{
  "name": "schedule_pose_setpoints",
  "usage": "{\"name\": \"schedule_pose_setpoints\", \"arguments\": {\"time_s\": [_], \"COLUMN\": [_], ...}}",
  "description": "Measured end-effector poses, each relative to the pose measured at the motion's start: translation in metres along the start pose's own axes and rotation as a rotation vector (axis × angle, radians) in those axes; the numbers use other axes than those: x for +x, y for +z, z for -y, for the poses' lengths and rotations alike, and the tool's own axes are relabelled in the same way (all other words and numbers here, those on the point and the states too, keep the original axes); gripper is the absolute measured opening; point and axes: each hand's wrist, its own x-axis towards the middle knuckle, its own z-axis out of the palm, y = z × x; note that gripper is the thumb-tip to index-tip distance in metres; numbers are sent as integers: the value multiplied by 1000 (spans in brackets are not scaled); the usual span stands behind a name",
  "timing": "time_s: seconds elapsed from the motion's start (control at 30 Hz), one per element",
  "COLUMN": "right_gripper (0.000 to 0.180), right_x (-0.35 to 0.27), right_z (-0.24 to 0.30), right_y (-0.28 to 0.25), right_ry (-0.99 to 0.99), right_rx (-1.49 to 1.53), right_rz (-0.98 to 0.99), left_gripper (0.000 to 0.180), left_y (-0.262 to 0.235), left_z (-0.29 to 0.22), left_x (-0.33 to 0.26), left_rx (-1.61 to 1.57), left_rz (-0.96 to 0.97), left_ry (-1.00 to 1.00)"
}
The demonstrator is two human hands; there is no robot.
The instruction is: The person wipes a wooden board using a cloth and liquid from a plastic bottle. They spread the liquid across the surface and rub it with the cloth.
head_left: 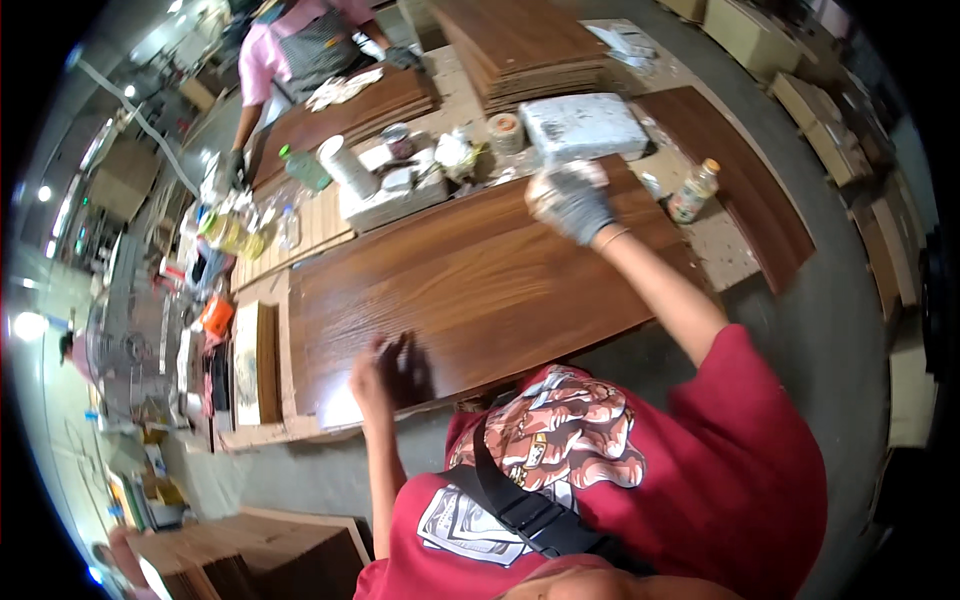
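Observation:
A brown wood-grain board (pixel 480 285) lies flat in front of me, its left part shiny. At its far right edge my right hand (pixel 570 205), in a grey glove, is closed round a pale crumpled cloth (pixel 590 172), mostly hidden by the fingers. My left hand (pixel 372 382) is at the board's near left edge, its fingers apart and nothing seen in them. A dark shadow beside it blurs the fingertips. To the right of my right hand stands a clear bottle with an orange cap (pixel 693 192).
Beyond the board are a white wrapped block (pixel 583 127), a tape roll (pixel 506 133), a white cylinder (pixel 347 167) and a green bottle (pixel 304 168). Stacked boards (pixel 525 55) stand farther back. A co-worker in pink (pixel 310 45) is at the far left. Another brown board (pixel 740 170) lies right.

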Motion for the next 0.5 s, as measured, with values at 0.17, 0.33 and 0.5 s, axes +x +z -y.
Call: {"name": "schedule_pose_setpoints", "arguments": {"time_s": [0.17, 0.33, 0.5], "right_gripper": [62, 46, 57], "right_x": [-51, -10, -59], "right_z": [85, -85, -173], "right_y": [-27, -6, 13], "right_ry": [-332, 66, 30], "right_rx": [175, -189, 55], "right_rz": [58, 298, 178], "left_gripper": [83, 101, 100], "left_y": [121, 164, 167], "left_z": [-69, -104, -99], "left_x": [-7, -24, -25], "left_rx": [515, 803, 842], "left_rz": [571, 683, 676], "left_ry": [403, 635, 601]}}
